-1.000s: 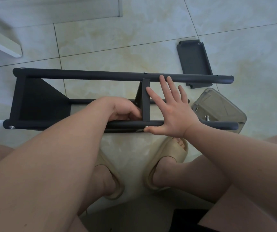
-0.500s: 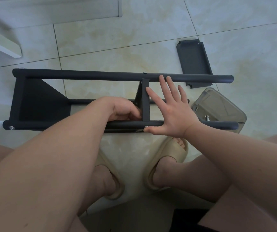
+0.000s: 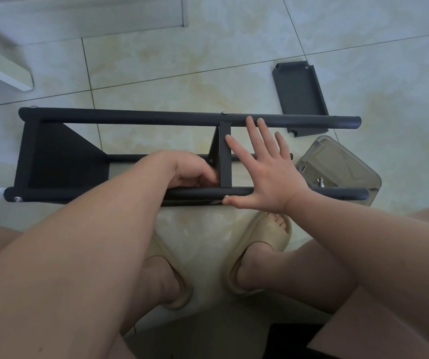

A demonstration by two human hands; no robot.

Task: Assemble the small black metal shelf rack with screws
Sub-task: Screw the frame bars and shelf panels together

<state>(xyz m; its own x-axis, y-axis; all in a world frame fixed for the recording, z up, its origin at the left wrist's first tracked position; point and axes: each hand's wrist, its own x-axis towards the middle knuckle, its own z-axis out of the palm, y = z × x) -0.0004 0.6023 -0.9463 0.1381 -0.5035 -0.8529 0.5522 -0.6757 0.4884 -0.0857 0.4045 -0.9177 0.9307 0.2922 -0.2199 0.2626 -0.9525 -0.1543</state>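
The right hand (image 3: 265, 174) is pressing flat and open on the rack (image 3: 130, 117). At its 9 o'clock the left hand (image 3: 195, 172) is curling up; I cannot tell what it is gripping.

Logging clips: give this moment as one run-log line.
left hand: curled against middle shelf, grip hidden | right hand: flat, spread across rack rails | spare panel: on floor
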